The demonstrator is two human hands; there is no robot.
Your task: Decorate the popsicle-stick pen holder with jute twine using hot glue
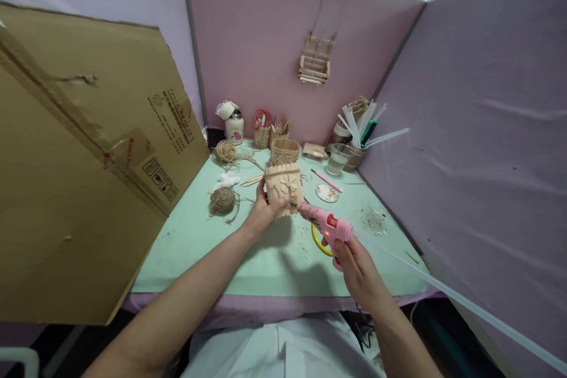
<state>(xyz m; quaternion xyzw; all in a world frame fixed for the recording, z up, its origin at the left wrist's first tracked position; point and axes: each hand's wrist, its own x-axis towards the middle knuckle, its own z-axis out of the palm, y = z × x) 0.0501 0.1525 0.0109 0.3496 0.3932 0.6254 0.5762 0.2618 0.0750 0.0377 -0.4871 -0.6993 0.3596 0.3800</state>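
My left hand (267,211) grips a small wooden craft basket (283,180) by its left side and lower edge, holding it above the table. The basket has a scalloped rim and flower-like wooden pieces on its front. In my right hand (358,263) is a pink hot glue gun (325,220) with a small orange light glowing on its body. Its nozzle points left, at the lower right of the basket's front; whether it touches is too small to tell. A long clear glue stick (443,280) trails from the gun's back toward the lower right.
A cardboard sheet (88,177) stands at the left. Behind the basket sits another box-shaped basket (284,152). Twine balls (222,200), a plastic cup (339,159), glue sticks (352,127), a pink pen (326,180) and yellow-handled scissors (319,243) are on the green table (195,266).
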